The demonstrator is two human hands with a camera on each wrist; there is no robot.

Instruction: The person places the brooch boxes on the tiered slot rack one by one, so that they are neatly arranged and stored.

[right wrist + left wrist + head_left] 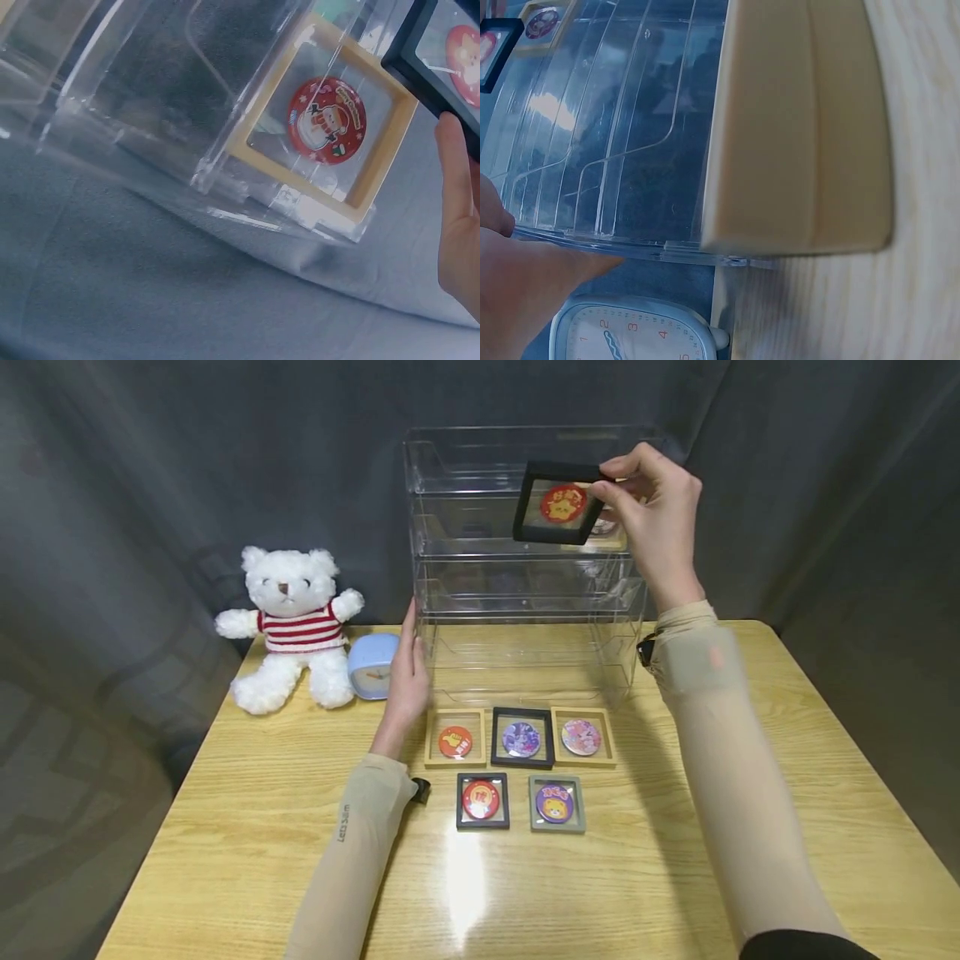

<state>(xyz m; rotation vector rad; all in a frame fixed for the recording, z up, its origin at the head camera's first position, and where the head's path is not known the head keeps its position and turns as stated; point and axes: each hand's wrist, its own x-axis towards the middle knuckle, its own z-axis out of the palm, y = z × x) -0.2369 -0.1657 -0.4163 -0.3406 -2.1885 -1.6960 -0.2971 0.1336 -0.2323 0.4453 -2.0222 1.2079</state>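
Observation:
My right hand [660, 510] pinches a black square display frame [558, 537] by its right edge. It holds a red round badge with a yellow star figure, slightly tilted, before the upper tiers of a clear plastic rack [525, 560]. Behind it, a light-wood-coloured frame with a red badge [327, 121] is in an upper tier, partly hidden in the head view. My left hand [408, 681] rests along the rack's left side, its fingers straight. In the left wrist view, the fingers [540, 274] lie against the clear wall.
On the table before the rack, several framed badges lie in two rows, among them a purple one in a grey frame [557, 828]. Left of the rack are a blue clock [372, 652] and a white teddy bear [288, 602] in a striped shirt. Dark curtains [300, 443] hang behind.

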